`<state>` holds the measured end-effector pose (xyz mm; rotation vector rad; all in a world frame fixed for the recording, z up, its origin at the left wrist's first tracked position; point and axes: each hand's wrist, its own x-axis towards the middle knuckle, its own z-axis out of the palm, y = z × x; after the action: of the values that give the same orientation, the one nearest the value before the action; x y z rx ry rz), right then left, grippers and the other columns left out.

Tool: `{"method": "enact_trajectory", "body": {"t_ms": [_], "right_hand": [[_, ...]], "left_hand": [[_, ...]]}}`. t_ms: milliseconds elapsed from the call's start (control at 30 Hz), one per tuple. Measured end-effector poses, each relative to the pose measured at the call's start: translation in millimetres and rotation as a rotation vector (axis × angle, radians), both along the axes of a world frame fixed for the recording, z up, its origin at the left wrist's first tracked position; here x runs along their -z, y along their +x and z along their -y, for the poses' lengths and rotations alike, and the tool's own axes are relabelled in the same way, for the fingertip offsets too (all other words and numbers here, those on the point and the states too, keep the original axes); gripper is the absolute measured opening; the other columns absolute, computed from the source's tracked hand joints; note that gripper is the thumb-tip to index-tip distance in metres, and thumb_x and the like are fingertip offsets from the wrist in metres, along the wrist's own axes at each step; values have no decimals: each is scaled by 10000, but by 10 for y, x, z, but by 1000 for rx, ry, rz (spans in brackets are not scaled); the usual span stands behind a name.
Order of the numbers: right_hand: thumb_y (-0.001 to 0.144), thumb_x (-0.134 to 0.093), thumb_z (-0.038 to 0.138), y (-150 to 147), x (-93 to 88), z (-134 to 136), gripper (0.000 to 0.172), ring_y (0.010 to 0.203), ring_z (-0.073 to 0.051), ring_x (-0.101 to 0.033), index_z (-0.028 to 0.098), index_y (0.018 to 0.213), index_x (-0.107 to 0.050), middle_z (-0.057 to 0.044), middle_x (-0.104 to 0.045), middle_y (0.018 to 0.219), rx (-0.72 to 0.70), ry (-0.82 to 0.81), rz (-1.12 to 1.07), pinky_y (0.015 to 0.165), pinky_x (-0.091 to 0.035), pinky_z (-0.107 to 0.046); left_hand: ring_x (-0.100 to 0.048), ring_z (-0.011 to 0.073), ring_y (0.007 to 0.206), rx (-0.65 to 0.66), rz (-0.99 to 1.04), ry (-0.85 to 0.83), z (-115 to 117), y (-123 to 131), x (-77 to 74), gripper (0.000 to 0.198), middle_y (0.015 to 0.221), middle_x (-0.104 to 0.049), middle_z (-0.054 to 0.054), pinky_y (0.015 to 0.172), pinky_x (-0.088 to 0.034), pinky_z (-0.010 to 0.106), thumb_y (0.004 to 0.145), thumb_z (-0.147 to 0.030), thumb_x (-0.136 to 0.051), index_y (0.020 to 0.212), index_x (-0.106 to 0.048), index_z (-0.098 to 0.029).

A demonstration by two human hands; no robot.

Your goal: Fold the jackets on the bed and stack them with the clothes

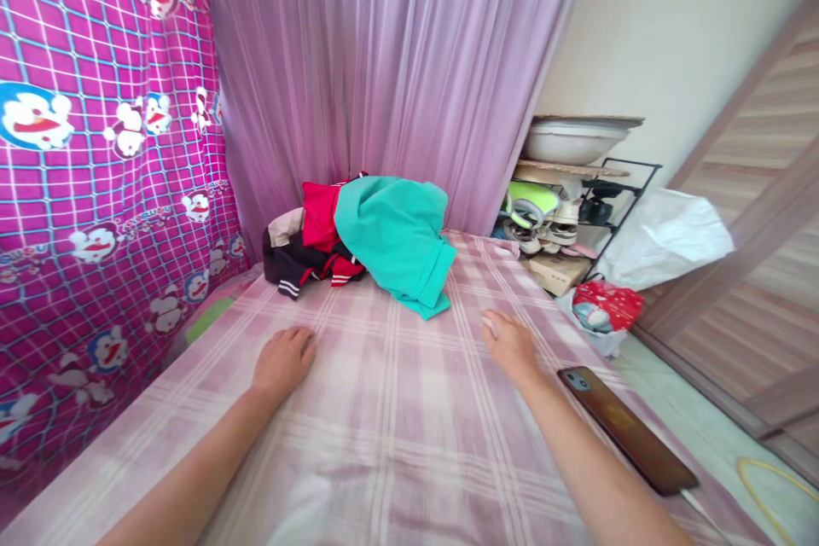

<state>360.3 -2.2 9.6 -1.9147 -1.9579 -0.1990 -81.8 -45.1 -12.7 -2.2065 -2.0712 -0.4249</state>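
My left hand [284, 363] rests on a pink-and-white plaid sheet [384, 409], fingers loosely bent and holding nothing. Across from it, my right hand [510, 341] lies on the same sheet, its fingers apart and nothing in them. Beyond both hands is a heap of clothes. A turquoise garment [397, 230] drapes over the heap's right side, its hem spread toward my right hand. Red cloth [320, 217] and dark clothing with white-striped edges [294, 264] show at the left. What lies under the turquoise garment is hidden.
A brown phone [630, 431] with a cable lies right of my right forearm. Purple curtains [397, 60] hang behind the heap; a magenta patterned cloth [115, 188] hangs at left. Past the right edge stand a shoe rack [614, 226], a white bag [665, 235] and a red bag [607, 303].
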Motion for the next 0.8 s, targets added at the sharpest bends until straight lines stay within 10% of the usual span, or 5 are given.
{"method": "enact_trajectory", "body": {"t_ms": [433, 567, 800], "right_hand": [[978, -444, 496, -718, -853, -1441, 656, 1368, -338, -447, 142, 1526, -378, -180, -479, 1513, 134, -39, -137, 1060, -378, -486], [944, -533, 466, -861, -849, -1492, 527, 1218, -321, -594, 189, 1390, -574, -147, -650, 1335, 83, -196, -131, 972, -444, -436], [864, -557, 353, -531, -806, -869, 266, 925, -234, -658, 216, 912, -780, -75, -761, 935, -306, 66, -162, 852, -464, -333]], "left_hand": [[-645, 257, 1165, 20, 82, 88, -38, -105, 216, 415, 1241, -710, 111, 1061, -481, 421, 931, -361, -415, 1167, -720, -207], [-654, 251, 1150, 20, 85, 97, -33, -105, 209, 380, 1229, -718, 94, 1045, -496, 415, 923, -338, -437, 1149, -726, -239], [-649, 252, 1158, 31, 117, 93, -26, -115, 188, 402, 1234, -719, 101, 1064, -482, 436, 907, -324, -430, 1152, -724, -203]]}}
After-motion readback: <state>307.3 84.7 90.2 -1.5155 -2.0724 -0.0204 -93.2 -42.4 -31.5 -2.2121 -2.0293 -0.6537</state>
